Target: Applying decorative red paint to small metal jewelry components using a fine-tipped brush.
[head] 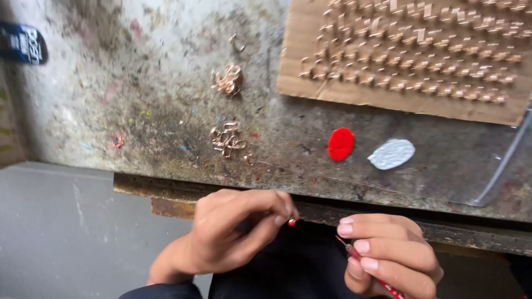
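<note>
Left hand point(235, 232): I see it curled below the bench point(166, 94) edge, thumb and fingertips pressed together on a tiny piece with a red dot point(291, 222). The pinch sits at the fingertips, which I judge keeps the painted face turned up and clear of the skin.

Small piece: held in the air between the two hands, just under the bench's front lip, close to the stick's tip. Too small for me to tell its shape.

Right hand point(388, 257): closed on a thin red stick point(368, 268) in a pen-like grip, fingers stacked along the shaft. The tip points left toward the pinched piece; the two are near, and I cannot tell if they touch.

Up and ahead of left hand: two loose heaps of copper-coloured metal pieces point(227, 138), the further heap point(228, 79) beyond it. Both lie within easy reach, probably stock waiting its turn.

Ahead, between the hands: a blob of red paint point(341, 144) on the bench, and just right of it a white blob point(392, 153). Placed directly on the stained surface, likely as a dipping palette.

Far ahead of right hand: a cardboard sheet point(310, 83) carrying rows of the same metal pieces point(421, 55), set upright in lines, apart from one another; I judge this keeps them from smearing.

Far right: a clear plastic strip point(507, 160) lying slantwise.
</note>
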